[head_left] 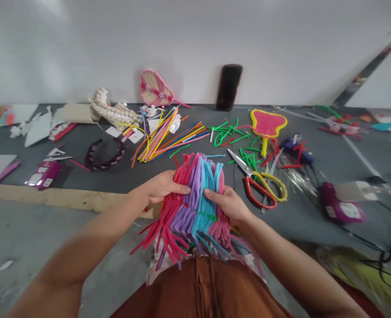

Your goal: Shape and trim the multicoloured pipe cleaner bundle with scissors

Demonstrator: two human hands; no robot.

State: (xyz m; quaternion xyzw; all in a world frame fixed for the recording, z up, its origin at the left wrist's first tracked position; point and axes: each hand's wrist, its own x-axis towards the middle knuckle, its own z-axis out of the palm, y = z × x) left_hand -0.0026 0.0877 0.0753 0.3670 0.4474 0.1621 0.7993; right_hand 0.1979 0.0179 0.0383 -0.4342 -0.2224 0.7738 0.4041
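Observation:
A bundle of bent pipe cleaners (pixel 198 194) in pink, purple and light blue is held up in front of me, its loose ends hanging over my lap. My left hand (pixel 162 186) grips the bundle's left side, thumb across the pink strands. On the right edge my right hand (pixel 227 204) is closed, its thumb pressing on the blue strands. Both hands are shut round the same bundle.
Straight multicoloured pipe cleaners (pixel 168 137) lie fanned on the grey mat (pixel 314 212). Scissors with red and yellow handles (pixel 261 185) lie right of my hands. Green pieces (pixel 228 132), a yellow-pink paddle (pixel 268 126), a dark headband (pixel 104 152), a phone (pixel 229 87) against the wall, purple packets (pixel 341 205).

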